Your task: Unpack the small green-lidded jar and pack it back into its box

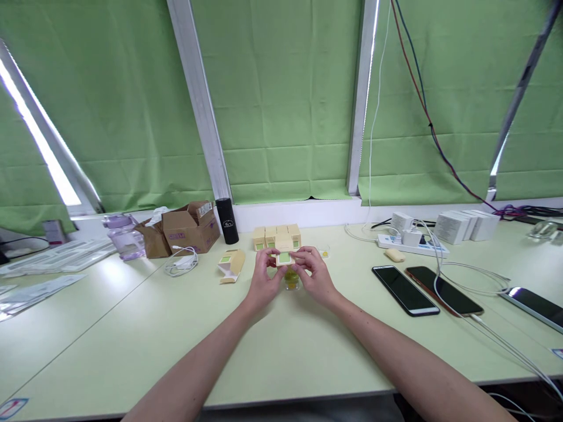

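Observation:
Between the fingertips of my left hand [264, 278] and my right hand [316, 275] is a small cream box [285, 258] with a green label. Both hands are closed on its sides, above the table. Just below it stands a small glass jar [291, 281] with yellow-green contents, partly hidden by my fingers. Behind my hands, several similar cream boxes [270, 232] stand in a row. An opened, partly flattened cream carton [231, 266] lies left of my left hand. A small clear piece [324, 252] with something yellow lies beyond my right hand.
A cardboard box [190, 228], black cylinder [227, 221], purple bottle [125, 237] and white cable [181, 262] are at left. Phones [405, 290], a power strip [413, 246], white boxes [453, 227] and loose cables are at right. The table's front edge [299, 401] lies below my forearms.

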`<state>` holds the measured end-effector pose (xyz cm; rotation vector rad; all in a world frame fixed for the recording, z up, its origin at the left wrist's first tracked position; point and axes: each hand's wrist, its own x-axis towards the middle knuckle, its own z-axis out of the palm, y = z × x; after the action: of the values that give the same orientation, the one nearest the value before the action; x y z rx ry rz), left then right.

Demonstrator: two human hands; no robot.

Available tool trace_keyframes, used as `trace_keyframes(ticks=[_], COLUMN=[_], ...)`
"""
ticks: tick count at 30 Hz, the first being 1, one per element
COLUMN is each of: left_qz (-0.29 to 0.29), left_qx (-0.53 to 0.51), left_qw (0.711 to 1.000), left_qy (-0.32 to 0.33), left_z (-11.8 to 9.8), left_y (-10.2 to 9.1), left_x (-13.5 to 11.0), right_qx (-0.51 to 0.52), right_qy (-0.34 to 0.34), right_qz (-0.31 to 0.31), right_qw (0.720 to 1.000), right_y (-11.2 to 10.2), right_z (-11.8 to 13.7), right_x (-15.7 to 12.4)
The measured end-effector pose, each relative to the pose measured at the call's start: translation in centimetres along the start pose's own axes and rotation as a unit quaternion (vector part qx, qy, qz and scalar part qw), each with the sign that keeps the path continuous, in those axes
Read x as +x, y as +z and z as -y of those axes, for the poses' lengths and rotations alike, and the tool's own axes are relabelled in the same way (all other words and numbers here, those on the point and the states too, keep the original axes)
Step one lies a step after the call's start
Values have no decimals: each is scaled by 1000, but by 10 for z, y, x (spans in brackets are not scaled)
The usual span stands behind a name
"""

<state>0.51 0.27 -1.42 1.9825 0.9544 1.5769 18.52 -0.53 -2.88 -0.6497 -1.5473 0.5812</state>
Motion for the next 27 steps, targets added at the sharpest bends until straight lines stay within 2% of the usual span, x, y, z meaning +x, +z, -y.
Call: trace_keyframes(ticks=[5, 11, 15, 20, 27], left_qz=[32, 20, 27, 28, 5], left_qx=[-40, 16, 25, -2, -68], left_qw=[999, 999, 999, 1000, 997], left_qy=[1, 30, 29, 12, -24], left_z=[-3, -3, -3, -2, -3], left_y=[-2, -3, -2, -1, -2], left_x=[-2, -1, -1, -1, 0], right_qx=[1, -81, -94, -140, -214], right_qy=[-2, -9, -17, -65, -153], right_qz=[7, 6, 15, 39, 99], right_qw=[1000, 997, 995, 987, 960], right_y=[-1, -3, -2, -1, -1], right_z=[4, 9, 7, 8, 20], right_x=[-1, -2, -3, -5, -7])
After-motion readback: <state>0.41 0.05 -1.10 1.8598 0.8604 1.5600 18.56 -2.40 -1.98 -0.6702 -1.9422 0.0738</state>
